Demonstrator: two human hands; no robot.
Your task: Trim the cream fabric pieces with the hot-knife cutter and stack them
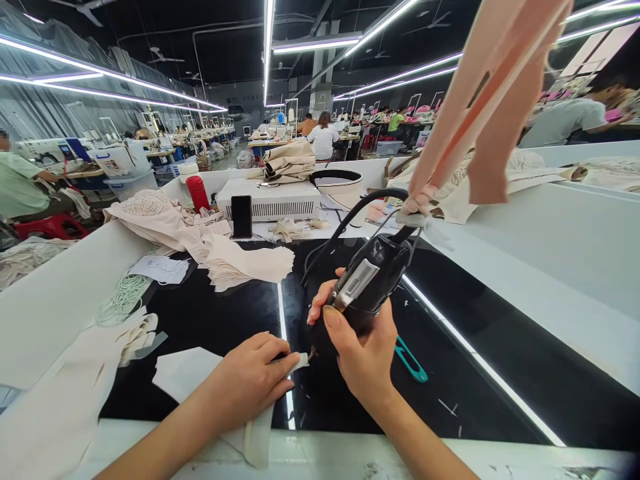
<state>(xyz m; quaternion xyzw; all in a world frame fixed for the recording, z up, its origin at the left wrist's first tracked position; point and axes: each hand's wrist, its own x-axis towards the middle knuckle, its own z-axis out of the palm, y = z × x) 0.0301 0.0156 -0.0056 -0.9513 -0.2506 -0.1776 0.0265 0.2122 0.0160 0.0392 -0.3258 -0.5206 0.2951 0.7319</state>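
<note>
My right hand is wrapped round a black corded hand tool, with the thumb beside a silver lever on its body. The tool tilts down to the left, and its lower tip is close to the end of a pale fabric strip. That strip is pinched under the fingers of my left hand, which presses on the black tabletop. Some of the fabric hangs below the left hand over the front edge. A white fabric piece lies behind my left wrist. Pink cloth strips hang above, tied near the tool's cord.
A teal plastic-handled item lies right of my right hand. Cream cut pieces, pale green cord and a paper label lie left. Behind are a phone, a red bottle and a white box.
</note>
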